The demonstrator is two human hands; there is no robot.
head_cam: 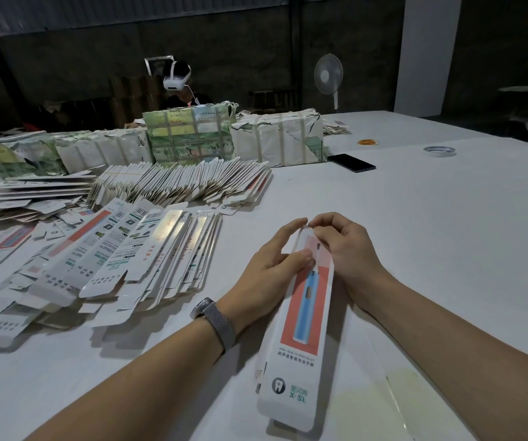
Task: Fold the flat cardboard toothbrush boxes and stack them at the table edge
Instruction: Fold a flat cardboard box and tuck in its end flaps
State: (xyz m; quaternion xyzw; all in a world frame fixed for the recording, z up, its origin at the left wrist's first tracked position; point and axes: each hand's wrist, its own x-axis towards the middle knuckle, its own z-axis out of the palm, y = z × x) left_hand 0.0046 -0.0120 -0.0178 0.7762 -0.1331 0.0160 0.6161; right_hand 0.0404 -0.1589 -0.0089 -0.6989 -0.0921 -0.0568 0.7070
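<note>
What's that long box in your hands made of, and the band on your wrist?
The box looks like thin printed cardboard with a smooth, slightly glossy coat: it shows sharp creases and light sheen. The wristband seems a fine woven metal mesh, grey and matte, though fabric is possible.

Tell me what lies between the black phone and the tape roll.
Only bare white table lies between the phone and tape roll, head view.

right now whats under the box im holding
Under the toothbrush box, bare white table shows around it. Both hands, left hand and right hand, grip its far end; the tabletop directly beneath is hidden.
</note>
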